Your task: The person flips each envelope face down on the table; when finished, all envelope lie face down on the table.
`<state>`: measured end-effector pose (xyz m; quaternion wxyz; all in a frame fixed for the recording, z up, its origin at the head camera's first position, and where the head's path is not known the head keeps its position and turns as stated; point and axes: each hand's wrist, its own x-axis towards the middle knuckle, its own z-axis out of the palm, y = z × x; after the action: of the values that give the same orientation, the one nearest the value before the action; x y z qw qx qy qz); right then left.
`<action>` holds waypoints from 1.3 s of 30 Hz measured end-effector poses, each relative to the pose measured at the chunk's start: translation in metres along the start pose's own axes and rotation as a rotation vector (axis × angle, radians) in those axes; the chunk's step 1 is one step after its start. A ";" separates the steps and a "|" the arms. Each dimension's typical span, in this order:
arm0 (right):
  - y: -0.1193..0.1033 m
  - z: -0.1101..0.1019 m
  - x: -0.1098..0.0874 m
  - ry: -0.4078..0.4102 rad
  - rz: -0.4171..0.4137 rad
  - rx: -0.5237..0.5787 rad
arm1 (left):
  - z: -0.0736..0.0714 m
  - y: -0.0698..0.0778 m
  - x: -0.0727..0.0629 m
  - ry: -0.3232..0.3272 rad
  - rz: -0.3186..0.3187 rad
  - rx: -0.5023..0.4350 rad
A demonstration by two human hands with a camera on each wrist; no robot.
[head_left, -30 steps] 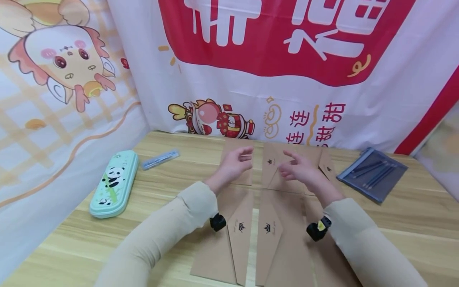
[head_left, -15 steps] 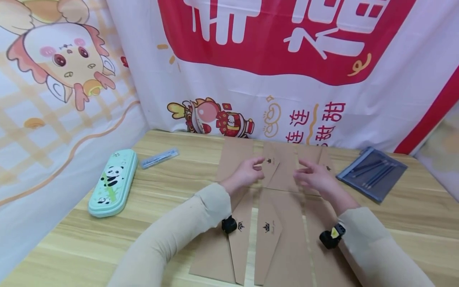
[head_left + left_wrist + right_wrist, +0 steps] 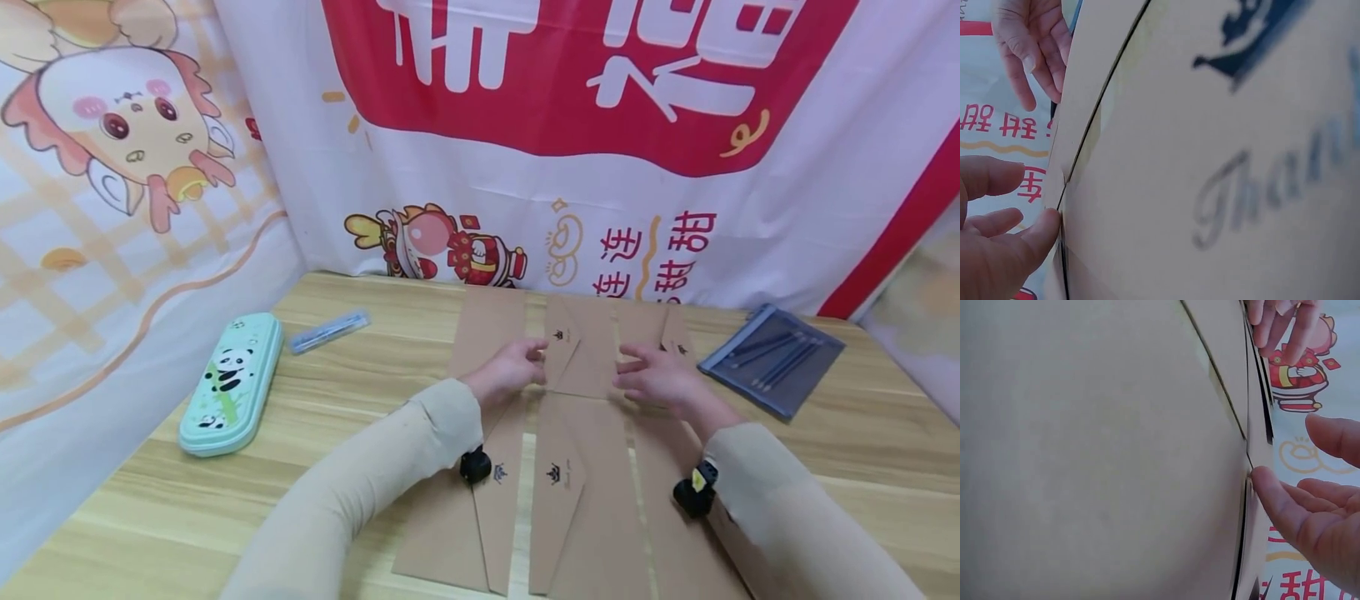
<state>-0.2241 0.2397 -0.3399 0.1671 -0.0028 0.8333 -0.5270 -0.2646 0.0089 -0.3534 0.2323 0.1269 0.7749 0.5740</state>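
Observation:
Several brown envelopes with pointed flaps lie flat in two rows. My left hand (image 3: pixel 513 368) is at the left edge of the back middle envelope (image 3: pixel 588 354), and my right hand (image 3: pixel 663 379) is at its right edge. Both hands have relaxed, slightly bent fingers with nothing between them. In the left wrist view a fingertip (image 3: pixel 1050 219) of the left hand meets an envelope edge. The right wrist view has a fingertip (image 3: pixel 1263 478) of the right hand at an envelope seam. The front middle envelope (image 3: pixel 600 500) bears a crown print. The left hand partly covers the back left envelope (image 3: pixel 491 325).
A mint panda pencil case (image 3: pixel 232 383) and a slim clear blue pack (image 3: pixel 330 332) lie at the left. At the right is a blue zip pouch (image 3: pixel 772 358) holding pencils. A printed cloth (image 3: pixel 450 167) hangs behind the wooden table (image 3: pixel 360 433).
Both hands have shifted right from their first positions and lowered a little toward the near edge of the back row. The envelopes keep their layout.

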 end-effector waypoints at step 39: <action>-0.024 0.033 0.030 -0.120 -0.065 -0.120 | -0.027 -0.007 -0.014 0.353 0.096 -0.296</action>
<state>-0.2475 0.1943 -0.3404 0.1989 -0.0716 0.8513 -0.4801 -0.2652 -0.0222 -0.3507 0.0813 0.0258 0.7040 0.7051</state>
